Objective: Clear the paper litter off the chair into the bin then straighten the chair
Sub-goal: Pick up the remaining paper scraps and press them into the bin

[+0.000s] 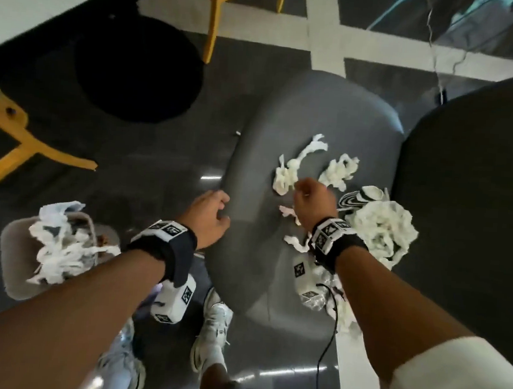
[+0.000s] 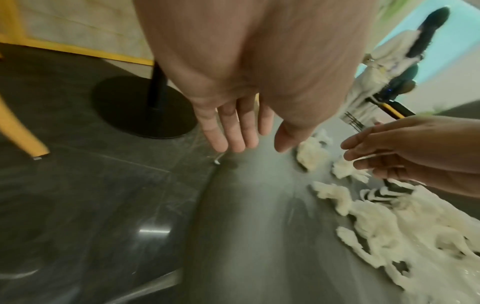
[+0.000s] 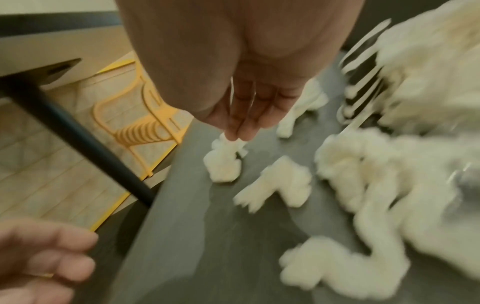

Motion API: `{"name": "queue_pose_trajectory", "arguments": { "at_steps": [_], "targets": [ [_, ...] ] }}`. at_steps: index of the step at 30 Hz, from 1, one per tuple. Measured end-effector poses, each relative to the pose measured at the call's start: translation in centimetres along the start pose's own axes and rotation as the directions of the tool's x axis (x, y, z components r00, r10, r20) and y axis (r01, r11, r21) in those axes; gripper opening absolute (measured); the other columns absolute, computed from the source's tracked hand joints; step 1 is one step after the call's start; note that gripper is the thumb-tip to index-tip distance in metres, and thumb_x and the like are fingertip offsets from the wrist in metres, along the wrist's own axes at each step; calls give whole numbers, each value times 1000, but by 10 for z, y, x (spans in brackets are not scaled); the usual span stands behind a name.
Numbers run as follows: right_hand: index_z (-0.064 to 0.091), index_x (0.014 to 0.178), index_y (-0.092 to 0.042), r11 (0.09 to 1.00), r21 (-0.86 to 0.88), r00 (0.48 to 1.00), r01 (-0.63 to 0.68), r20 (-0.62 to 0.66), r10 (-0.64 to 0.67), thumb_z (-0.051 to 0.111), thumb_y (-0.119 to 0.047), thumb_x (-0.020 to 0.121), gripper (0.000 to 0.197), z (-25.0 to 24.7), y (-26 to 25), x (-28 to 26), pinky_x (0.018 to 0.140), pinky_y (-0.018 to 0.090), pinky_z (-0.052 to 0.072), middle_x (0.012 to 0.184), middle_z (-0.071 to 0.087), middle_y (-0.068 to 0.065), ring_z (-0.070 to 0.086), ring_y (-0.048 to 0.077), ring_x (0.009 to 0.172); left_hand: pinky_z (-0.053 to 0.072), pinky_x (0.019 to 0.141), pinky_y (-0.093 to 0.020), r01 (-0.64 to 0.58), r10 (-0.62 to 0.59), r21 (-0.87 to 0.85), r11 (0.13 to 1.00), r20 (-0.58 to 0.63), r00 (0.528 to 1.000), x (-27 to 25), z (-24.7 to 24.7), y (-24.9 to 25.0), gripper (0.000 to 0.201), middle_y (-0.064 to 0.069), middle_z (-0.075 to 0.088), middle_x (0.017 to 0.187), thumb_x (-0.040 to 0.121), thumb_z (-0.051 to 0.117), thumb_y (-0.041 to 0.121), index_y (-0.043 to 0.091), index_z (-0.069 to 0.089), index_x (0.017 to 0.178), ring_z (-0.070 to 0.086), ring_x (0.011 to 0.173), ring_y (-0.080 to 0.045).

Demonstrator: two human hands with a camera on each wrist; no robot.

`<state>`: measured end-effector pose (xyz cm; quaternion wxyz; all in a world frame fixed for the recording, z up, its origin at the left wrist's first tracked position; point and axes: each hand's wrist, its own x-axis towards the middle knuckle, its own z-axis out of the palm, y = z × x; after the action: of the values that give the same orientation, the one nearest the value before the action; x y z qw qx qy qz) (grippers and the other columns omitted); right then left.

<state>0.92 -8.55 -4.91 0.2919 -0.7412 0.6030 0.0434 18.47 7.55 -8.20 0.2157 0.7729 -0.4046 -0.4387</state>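
White paper scraps (image 1: 339, 171) lie across the grey chair seat (image 1: 268, 134), and a big wad (image 1: 383, 230) sits by the dark backrest (image 1: 477, 194). My right hand (image 1: 301, 191) reaches over the seat. In the right wrist view its fingertips (image 3: 239, 133) pinch the top of one scrap (image 3: 224, 164). My left hand (image 1: 217, 210) is open at the seat's left edge, fingers straight (image 2: 233, 133) and holding nothing. The beige bin (image 1: 10, 268) stands on the floor at lower left with crumpled paper (image 1: 60, 247) in it.
A black-and-white striped item (image 1: 352, 198) lies among the litter. The round black table base (image 1: 136, 70) and yellow chair legs (image 1: 214, 18) stand beyond the seat. My shoes (image 1: 212, 328) and a black cable (image 1: 327, 336) are beside the chair. A person (image 2: 389, 61) stands far off.
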Motion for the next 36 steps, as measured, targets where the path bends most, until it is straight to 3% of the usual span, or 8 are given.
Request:
{"name": "queue_pose_trajectory", "arguments": {
  "at_steps": [4,8,14,17,20,24,32,36],
  "targets": [
    [64,117,-14,993,-118,996,-20,-94,9,57,-18,84,34,-49,49,32,100,43,47,125,59,16,54,38,118,37,107,-42,-117,119,280,953,7,993,47,36,67,57,-10,45,134,82,62,22,17,44,135,44,125,-32],
    [52,131,-16,982,-183,996,43,-70,-57,68,-28,78,57,-61,69,59,107,45,41,141,40,15,38,36,131,32,103,-43,-203,259,502,841,-44,965,89,53,116,74,-6,34,142,74,66,18,22,34,141,34,129,-32],
    [36,142,-27,988,-155,999,28,35,-23,72,-37,75,76,-49,65,93,111,50,38,151,27,14,27,41,141,26,111,-56,-291,254,689,664,158,954,135,69,142,103,1,1,163,71,73,9,30,13,152,12,146,-36],
    [40,141,-26,976,-216,994,26,109,-3,68,-35,82,66,-43,67,101,113,54,35,147,34,16,29,43,139,28,109,-58,-331,200,713,618,264,943,145,73,139,88,3,-2,164,76,68,7,28,23,149,10,148,-35],
    [55,131,-16,956,-290,994,38,110,-7,63,-24,88,45,-42,71,102,110,48,40,139,45,18,42,42,131,40,100,-50,-343,235,673,655,249,939,144,73,133,54,-3,25,157,80,59,4,17,47,131,31,136,-35],
    [67,116,-10,956,-281,987,88,158,-45,54,-9,90,30,-37,64,95,95,41,50,121,64,18,61,40,113,48,89,-40,-292,239,637,713,171,956,127,64,112,31,-10,53,125,85,55,3,11,59,115,50,113,-32],
    [71,105,-12,962,-256,979,94,200,-42,57,-6,87,24,-20,2,65,88,38,52,111,70,16,64,39,108,44,81,-30,-101,114,367,924,-13,993,59,16,31,18,-15,60,112,87,58,4,7,65,104,58,102,-33],
    [72,107,-19,976,-140,964,167,232,-132,71,-16,84,24,3,-49,32,83,29,46,101,71,7,64,27,98,39,76,-25,60,-39,129,990,-159,987,19,-15,-27,11,-10,61,109,86,61,5,9,67,95,59,95,-27]
  ]
}}
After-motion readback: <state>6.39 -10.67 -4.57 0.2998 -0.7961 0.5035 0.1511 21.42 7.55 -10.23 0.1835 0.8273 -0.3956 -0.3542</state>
